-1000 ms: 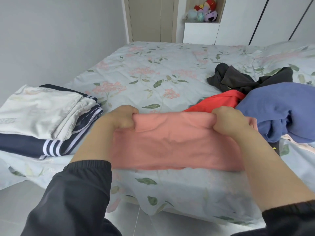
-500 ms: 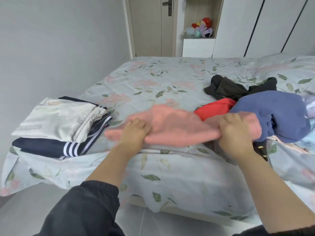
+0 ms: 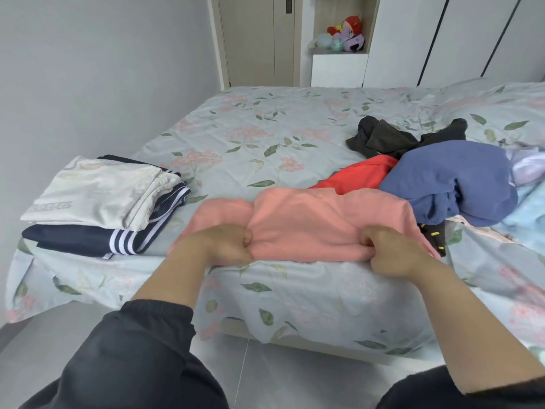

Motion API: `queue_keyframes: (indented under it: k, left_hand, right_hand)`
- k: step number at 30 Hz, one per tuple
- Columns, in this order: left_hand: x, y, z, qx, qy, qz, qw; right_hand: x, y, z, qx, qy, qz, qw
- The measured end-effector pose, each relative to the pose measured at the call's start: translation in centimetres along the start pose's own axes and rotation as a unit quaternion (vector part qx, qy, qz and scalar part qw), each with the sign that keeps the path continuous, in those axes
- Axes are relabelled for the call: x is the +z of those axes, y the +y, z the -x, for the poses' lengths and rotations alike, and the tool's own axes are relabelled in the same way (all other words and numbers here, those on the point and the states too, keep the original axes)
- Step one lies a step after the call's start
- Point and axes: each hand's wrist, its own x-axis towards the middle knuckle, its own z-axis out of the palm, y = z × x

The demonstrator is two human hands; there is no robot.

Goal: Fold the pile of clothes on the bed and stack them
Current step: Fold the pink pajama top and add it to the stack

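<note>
Item, salmon-pink garment [image 3: 318, 219]: lies flat in a folded band at the near edge of the bed [image 3: 265, 128], between the folded stack and the loose pile. Left hand [image 3: 227, 243]: fingers curled tight, gripping the garment's near edge towards its left end. Right hand [image 3: 392, 252]: likewise clenched on the near edge, towards the right end; both forearms bare, dark sleeves [image 3: 141, 355] pushed up. Folded stack, left corner of bed: cream garment [image 3: 97, 193] on top of a navy garment with white stripes [image 3: 88, 243], well apart from the hands. Unfolded pile, right side: blue garment [image 3: 451, 178] bunched on top, red garment [image 3: 359, 175] touching the pink one's far edge, black garment [image 3: 383, 137] behind both, pale blue cloth [image 3: 525, 214] at the frame edge. A small black piece with yellow marks [image 3: 433, 237] shows beside the pink garment's right corner, possibly part of another garment; too little shows to tell. Bedding: pale blue floral sheet. Background: plush toys [image 3: 345, 33] in a wall niche beside a door [image 3: 250, 39].
</note>
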Motion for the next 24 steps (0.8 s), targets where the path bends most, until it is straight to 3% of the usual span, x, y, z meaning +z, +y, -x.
queue_keyframes:
  k: [2,3,5,7,8,10,13,16,19,24]
  left_hand:
    - [-1.0,0.3,0.1,-0.009,-0.021,0.07,0.997]
    - [-1.2,0.6,0.0,-0.003,-0.001,0.133,0.991]
    - [-1.2,1.3,-0.7,0.004,0.122,0.219,0.968]
    - [-0.6,2.3,-2.0,0.004,0.271,0.126,0.954]
    - [0.0,2.9,-2.6,0.006,0.293,0.081,0.953]
    - [1.7,4.3,-3.5,-0.001,0.236,0.027,0.971]
    - [4.3,5.1,-4.7,-0.017,0.172,-0.071,0.982]
    - [4.6,4.9,-5.3,-0.039,0.174,-0.07,0.981]
    - [4.7,4.7,-5.4,-0.058,0.177,-0.036,0.982]
    - [5.0,4.3,-5.7,-0.074,0.209,0.013,0.975]
  right_hand:
    - [-0.6,0.3,0.0,0.01,0.023,-0.135,0.991]
    - [-0.9,0.4,-0.1,0.022,0.086,-0.184,0.979]
    - [-1.6,0.8,-0.5,0.071,0.286,-0.211,0.932]
    - [-1.7,1.8,-1.2,0.163,0.409,-0.167,0.882]
    - [-1.6,2.5,-1.6,0.203,0.413,-0.158,0.873]
    - [-1.8,3.3,-2.6,0.251,0.351,-0.205,0.879]
    - [-2.1,3.5,-3.9,0.245,0.278,-0.303,0.878]
    - [-2.1,3.6,-4.7,0.238,0.363,-0.365,0.823]
    - [-1.8,4.4,-4.1,0.296,0.46,-0.315,0.776]
    - [-0.9,5.0,-3.8,0.334,0.373,-0.251,0.829]
